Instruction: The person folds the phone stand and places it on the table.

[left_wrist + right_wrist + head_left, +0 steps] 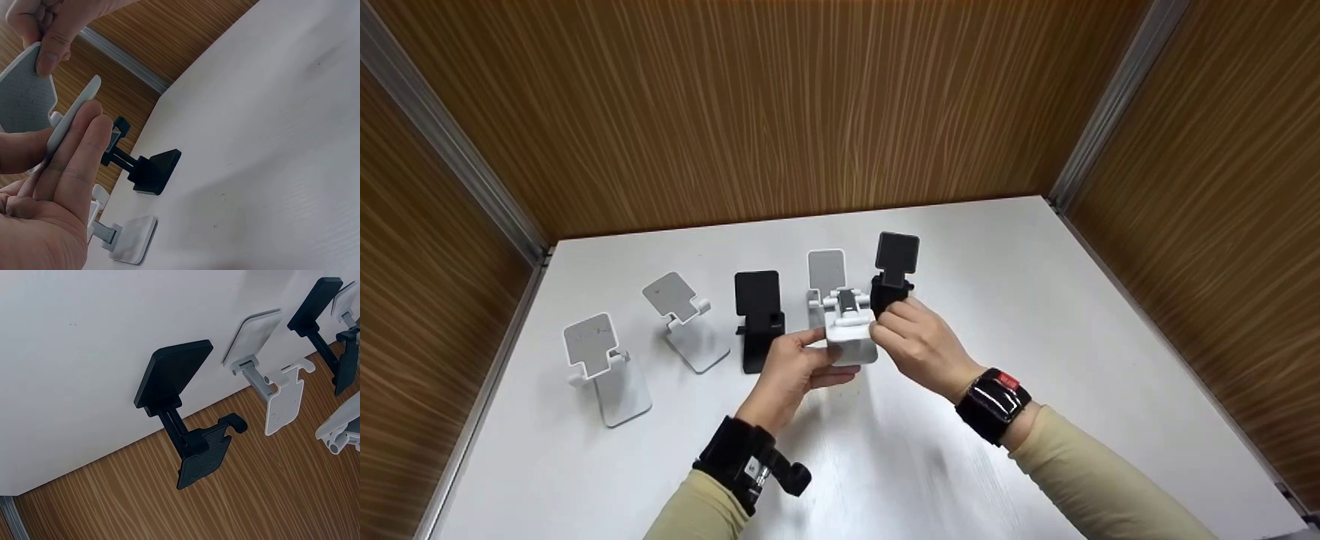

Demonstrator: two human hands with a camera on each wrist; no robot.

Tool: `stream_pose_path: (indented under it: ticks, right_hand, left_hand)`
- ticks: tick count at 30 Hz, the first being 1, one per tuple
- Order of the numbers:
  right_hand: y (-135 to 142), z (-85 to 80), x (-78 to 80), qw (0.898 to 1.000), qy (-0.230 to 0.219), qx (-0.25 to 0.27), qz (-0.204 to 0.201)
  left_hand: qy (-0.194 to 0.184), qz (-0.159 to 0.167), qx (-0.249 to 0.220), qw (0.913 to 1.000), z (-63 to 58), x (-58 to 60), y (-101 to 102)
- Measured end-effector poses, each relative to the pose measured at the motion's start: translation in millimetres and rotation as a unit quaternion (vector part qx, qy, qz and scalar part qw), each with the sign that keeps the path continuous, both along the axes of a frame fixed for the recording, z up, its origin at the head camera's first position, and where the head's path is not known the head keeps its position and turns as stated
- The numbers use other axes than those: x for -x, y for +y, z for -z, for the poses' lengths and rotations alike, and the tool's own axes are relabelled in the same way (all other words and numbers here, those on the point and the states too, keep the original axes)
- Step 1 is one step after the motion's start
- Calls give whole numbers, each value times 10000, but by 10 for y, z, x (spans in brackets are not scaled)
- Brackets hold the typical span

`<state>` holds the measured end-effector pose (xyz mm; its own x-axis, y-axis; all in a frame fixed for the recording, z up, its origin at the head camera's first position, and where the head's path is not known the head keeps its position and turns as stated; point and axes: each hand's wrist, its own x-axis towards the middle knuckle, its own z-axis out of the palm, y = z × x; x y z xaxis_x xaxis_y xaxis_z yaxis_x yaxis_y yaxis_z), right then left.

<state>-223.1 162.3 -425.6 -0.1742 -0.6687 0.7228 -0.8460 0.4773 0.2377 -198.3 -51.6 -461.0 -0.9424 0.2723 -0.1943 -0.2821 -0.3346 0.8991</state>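
A white phone stand (851,330), partly folded, is held above the table between both hands. My left hand (799,367) grips its base, thumb on one face and fingers along the other, as the left wrist view shows. My right hand (922,345) pinches the edge of the stand's grey-padded plate (25,95) between thumb and fingers. In the right wrist view only a corner of the held stand (343,424) enters at the right edge. Just beyond the hands stand another white phone stand (826,268) and a black phone stand (898,255), the latter partly hidden by my right hand.
To the left stand another black phone stand (757,292) and two white ones, one nearer the middle (669,294) and one far left (590,341). All rest on a white table (1072,360). Wood-patterned panels (810,112) enclose its back and sides.
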Motion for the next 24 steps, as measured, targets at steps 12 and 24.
stream_pose_path:
  ticks: [12,24]
  right_hand:
    - [13,15,-10,9997,181,-141,49]
    - [38,39,3,9997,212,-135,13]
  left_hand:
    - [159,50,-181,9997,-26,-21,-22]
    - [130,228,-544,9982,-29,-22,-48]
